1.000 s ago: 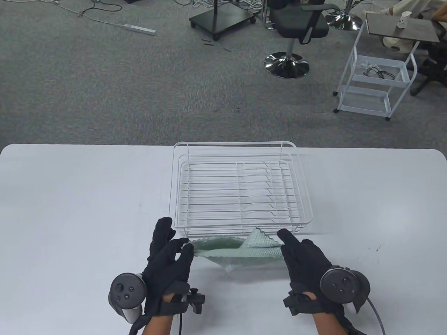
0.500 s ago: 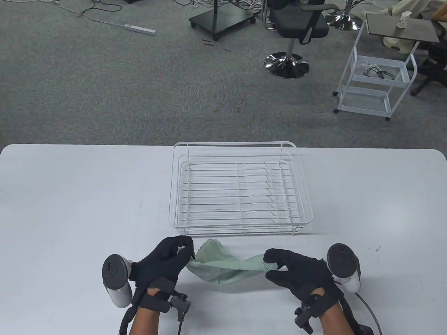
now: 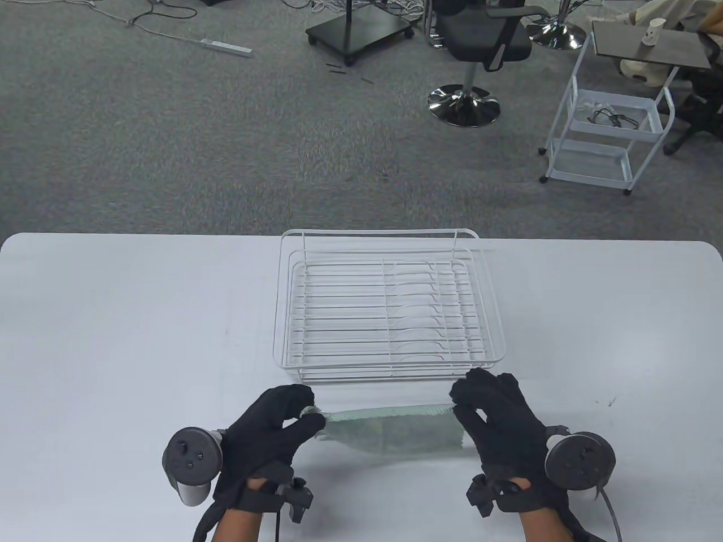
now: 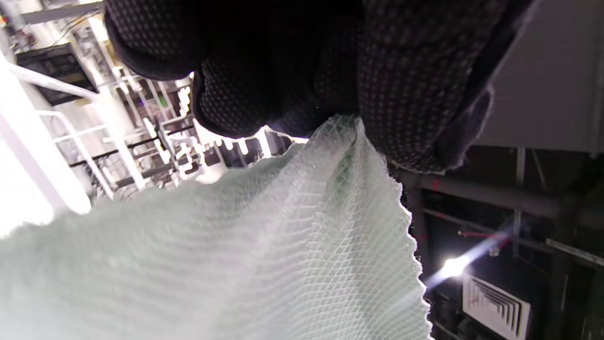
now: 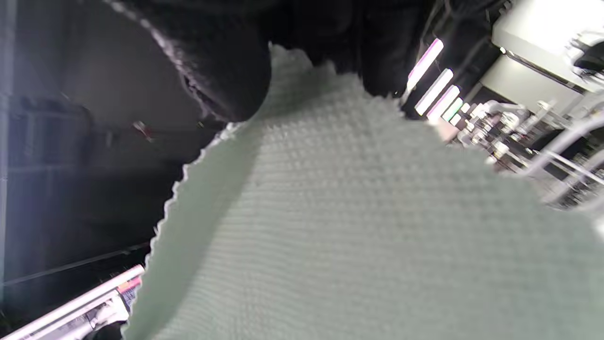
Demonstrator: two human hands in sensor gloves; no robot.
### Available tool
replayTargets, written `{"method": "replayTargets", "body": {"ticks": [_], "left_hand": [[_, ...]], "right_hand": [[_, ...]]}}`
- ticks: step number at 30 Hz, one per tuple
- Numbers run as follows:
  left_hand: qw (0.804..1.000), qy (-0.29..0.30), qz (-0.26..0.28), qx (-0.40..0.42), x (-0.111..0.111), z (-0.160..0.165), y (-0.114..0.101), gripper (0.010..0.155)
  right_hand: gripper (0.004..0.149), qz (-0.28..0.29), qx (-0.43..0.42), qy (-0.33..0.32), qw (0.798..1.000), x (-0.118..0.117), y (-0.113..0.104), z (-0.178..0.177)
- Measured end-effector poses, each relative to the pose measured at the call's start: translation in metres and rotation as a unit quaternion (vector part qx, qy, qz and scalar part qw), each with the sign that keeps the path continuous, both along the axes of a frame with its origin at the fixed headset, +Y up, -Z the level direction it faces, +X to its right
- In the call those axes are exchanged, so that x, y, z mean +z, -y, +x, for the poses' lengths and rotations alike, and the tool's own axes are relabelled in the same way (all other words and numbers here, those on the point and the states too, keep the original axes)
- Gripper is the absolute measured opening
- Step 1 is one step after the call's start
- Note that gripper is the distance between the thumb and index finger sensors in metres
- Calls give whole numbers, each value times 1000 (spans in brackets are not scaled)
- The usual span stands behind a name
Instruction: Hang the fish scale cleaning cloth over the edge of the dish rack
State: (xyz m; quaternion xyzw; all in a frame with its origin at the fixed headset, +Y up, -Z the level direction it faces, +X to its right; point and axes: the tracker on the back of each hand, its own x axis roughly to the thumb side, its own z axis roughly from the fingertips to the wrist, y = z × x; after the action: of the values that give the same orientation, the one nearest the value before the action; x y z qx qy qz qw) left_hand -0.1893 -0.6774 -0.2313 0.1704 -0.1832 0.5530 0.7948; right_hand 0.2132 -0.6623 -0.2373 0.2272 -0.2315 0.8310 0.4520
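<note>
The pale green fish scale cloth [image 3: 390, 432] hangs stretched between my two hands, just in front of the white wire dish rack [image 3: 390, 307]. My left hand [image 3: 299, 409] pinches its left top corner. My right hand [image 3: 460, 403] pinches its right top corner. The cloth's top edge is taut and level, a little nearer to me than the rack's front rim [image 3: 390, 361]. The cloth fills the left wrist view [image 4: 264, 245] and the right wrist view [image 5: 358, 222], held under the gloved fingers [image 4: 387, 94]. The rack's wires show in the left wrist view [image 4: 94, 137].
The white table [image 3: 124, 316] stretches to both sides of the rack. Beyond its far edge lie grey carpet, a black office chair [image 3: 480, 39] and a white rolling cart [image 3: 610, 130].
Both hands have turned and pulled apart, so the crumpled, sagging cloth is now stretched flat and raised. The right hand has moved up toward the rack's front right corner.
</note>
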Motion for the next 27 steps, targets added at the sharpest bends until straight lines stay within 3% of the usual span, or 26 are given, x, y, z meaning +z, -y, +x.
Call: {"method": "replayTargets", "body": {"ticks": [4, 8, 10, 11, 15, 22, 27], "left_hand": [[999, 11, 12, -46, 2, 10, -12, 46], [997, -11, -21, -79, -20, 14, -15, 47], [992, -60, -53, -95, -41, 18, -16, 47], [984, -79, -95, -125, -55, 23, -17, 47], [940, -177, -182, -227, -99, 42, -17, 47], [913, -209, -225, -271, -171, 60, -23, 47], [893, -221, -255, -299, -205, 68, -17, 48]], "right_hand": [[34, 35, 78, 57, 995, 7, -12, 0], [34, 21, 145, 131, 981, -3, -20, -5], [34, -11, 197, 146, 970, -24, -22, -11], [34, -34, 217, 156, 963, -39, -21, -16], [34, -74, 315, 175, 930, -93, -14, -34], [34, -98, 380, 191, 900, -170, -18, -45], [34, -128, 398, 196, 887, -209, -7, -48]]}}
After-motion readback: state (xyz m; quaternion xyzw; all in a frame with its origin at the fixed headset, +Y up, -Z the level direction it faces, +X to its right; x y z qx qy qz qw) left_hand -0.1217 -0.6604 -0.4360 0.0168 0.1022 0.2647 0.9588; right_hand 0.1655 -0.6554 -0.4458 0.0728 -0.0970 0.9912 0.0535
